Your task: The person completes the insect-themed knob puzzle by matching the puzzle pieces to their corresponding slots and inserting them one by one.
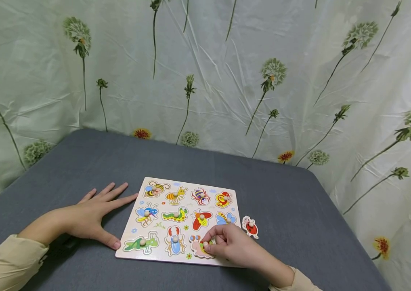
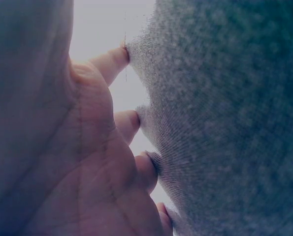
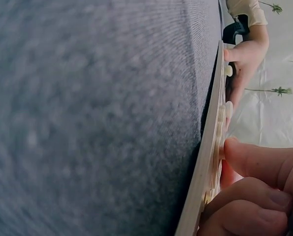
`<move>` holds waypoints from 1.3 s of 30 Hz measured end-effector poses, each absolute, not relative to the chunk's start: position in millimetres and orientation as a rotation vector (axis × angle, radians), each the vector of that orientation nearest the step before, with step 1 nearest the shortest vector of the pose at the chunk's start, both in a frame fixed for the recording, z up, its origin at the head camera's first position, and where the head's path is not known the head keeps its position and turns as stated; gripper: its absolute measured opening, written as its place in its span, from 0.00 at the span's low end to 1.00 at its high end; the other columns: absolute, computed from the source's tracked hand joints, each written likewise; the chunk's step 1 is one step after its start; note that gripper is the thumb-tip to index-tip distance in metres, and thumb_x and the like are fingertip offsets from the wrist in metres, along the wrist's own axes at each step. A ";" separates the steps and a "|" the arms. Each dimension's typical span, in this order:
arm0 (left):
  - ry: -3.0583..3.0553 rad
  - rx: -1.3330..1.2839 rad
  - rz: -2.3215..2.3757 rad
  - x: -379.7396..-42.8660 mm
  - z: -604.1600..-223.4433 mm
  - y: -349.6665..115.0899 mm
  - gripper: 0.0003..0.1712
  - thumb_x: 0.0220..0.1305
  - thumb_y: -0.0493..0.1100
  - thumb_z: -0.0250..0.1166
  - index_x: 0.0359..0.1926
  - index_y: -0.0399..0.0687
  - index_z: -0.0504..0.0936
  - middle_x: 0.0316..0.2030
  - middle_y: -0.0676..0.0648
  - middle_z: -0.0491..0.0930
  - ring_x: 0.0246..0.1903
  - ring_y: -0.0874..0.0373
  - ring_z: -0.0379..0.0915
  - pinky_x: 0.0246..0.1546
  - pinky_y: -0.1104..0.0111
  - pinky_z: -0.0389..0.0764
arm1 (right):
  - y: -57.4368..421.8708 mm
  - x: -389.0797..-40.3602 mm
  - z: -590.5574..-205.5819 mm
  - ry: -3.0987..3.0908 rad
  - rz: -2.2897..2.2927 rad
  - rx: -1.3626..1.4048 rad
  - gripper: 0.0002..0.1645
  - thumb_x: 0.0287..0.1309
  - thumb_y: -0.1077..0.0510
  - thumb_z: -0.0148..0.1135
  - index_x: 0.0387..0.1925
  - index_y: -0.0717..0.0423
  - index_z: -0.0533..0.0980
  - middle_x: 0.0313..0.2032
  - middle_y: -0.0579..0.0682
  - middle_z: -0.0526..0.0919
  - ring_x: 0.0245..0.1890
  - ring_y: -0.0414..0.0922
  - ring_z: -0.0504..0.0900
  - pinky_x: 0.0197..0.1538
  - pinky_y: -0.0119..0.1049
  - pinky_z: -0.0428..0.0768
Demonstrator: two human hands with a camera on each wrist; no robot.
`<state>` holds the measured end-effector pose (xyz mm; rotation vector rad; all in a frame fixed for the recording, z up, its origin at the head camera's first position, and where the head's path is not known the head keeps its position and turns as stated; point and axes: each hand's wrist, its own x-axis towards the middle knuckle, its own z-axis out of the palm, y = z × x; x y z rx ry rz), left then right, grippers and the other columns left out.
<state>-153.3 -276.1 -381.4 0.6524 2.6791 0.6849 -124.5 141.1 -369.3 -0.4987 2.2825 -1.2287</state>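
Note:
A wooden peg puzzle board (image 1: 162, 252) with colourful insect pieces lies on the dark grey table. My right hand (image 1: 232, 244) pinches the round knob of a pink snail puzzle piece (image 1: 196, 249) in the bottom row. In the head view this piece sits slightly raised or askew over its place; my fingers hide part of it. My left hand (image 1: 91, 216) lies spread on the table, its thumb and index fingertips touching the board's left edge. Just right of the board lies a ladybug piece (image 1: 251, 227). In the right wrist view the thumb (image 3: 254, 157) presses the knob side.
Other knobbed pieces sit in the board, among them a caterpillar (image 1: 181, 216), a blue beetle (image 1: 175, 244) and a green grasshopper (image 1: 149, 243). Grey cloth (image 1: 282, 194) covers the table. A curtain with dandelion prints (image 1: 209, 81) hangs behind it.

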 end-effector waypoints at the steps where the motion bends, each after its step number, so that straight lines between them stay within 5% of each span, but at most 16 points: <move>1: 2.679 0.653 0.687 -153.4 -381.4 -276.2 0.72 0.44 0.75 0.82 0.86 0.68 0.57 0.87 0.36 0.41 0.83 0.22 0.29 0.71 0.20 0.34 | 141.1 -124.6 -369.3 2.286 -1.226 -0.503 0.08 0.67 0.57 0.73 0.42 0.58 0.86 0.16 0.41 0.66 0.16 0.34 0.60 0.21 0.28 0.57; 39: 2.686 0.654 0.668 -154.6 -384.0 -276.4 0.73 0.43 0.75 0.82 0.86 0.67 0.57 0.87 0.36 0.41 0.83 0.22 0.30 0.71 0.20 0.34 | 142.6 -127.1 -369.1 2.327 -1.144 -0.541 0.04 0.64 0.60 0.75 0.39 0.54 0.87 0.15 0.40 0.66 0.15 0.34 0.60 0.22 0.27 0.58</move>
